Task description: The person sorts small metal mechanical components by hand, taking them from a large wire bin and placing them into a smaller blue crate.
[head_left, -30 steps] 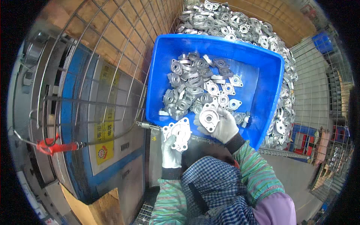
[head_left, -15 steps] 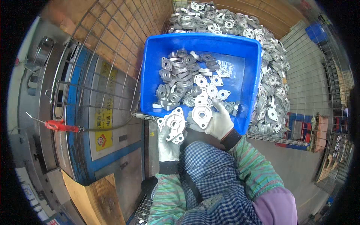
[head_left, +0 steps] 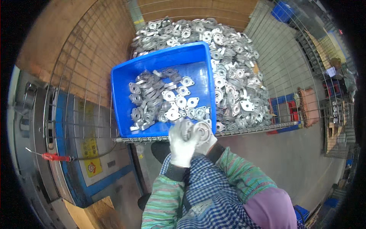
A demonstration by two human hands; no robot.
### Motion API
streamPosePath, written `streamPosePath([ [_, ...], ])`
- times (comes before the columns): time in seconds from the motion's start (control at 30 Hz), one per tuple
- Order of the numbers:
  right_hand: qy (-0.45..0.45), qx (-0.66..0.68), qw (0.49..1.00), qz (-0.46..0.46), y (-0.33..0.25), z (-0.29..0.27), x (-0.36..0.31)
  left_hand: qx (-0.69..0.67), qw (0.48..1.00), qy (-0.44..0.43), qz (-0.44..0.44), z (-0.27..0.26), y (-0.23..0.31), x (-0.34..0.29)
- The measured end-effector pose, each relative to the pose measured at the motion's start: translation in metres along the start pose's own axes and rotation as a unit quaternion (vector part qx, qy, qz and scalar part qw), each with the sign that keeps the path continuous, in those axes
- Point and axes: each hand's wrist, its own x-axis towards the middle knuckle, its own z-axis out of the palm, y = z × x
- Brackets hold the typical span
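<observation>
My gloved left hand [head_left: 182,145] and gloved right hand [head_left: 209,144] are close together just in front of the blue bin [head_left: 164,50]. In my right hand is a silver metal flange casting [head_left: 203,132], round with a bored centre and bolt-hole ears. My left hand, partly smeared by motion, is closed on castings that its fingers mostly hide; its fingertips touch or nearly touch the one on the right. Several like castings [head_left: 146,89] lie heaped in the bin, and brighter ones [head_left: 181,102] rest flat on its right side.
A large heap of castings [head_left: 232,72] fills the wire mesh cage [head_left: 85,66] around and behind the bin. The cage's front rail [head_left: 255,129] runs before me. On the left are a blue-edged machine cabinet [head_left: 85,126], a red-handled tool [head_left: 55,157] and a wooden block [head_left: 93,213].
My hands have come together, the left moving right towards the castings in the right. The view has turned, so bin and cage appear further left.
</observation>
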Motion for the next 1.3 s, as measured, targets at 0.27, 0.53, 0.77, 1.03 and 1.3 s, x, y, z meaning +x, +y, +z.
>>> streamPosePath([
  [0.27,-0.025,0.264,0.964,0.003,-0.103,0.029,-0.051,0.117,0.986,-0.034,0.114,0.048,0.048,-0.015],
  [0.53,0.026,-0.255,0.9,-0.351,-0.256,-0.095,0.041,0.112,0.993,-0.046,0.013,0.015,-0.003,-0.026],
  [0.77,0.051,-0.259,0.926,-0.269,-0.188,0.025,0.043,0.089,0.993,0.005,-0.074,-0.011,-0.066,-0.026],
  [1.03,0.013,-0.842,0.527,-0.12,-0.045,0.063,0.132,0.135,0.99,0.046,-0.001,-0.012,-0.098,-0.024],
  [1.3,0.09,-0.991,0.083,0.056,-0.048,-0.04,0.19,0.17,0.983,0.055,0.043,-0.018,-0.097,-0.012],
])
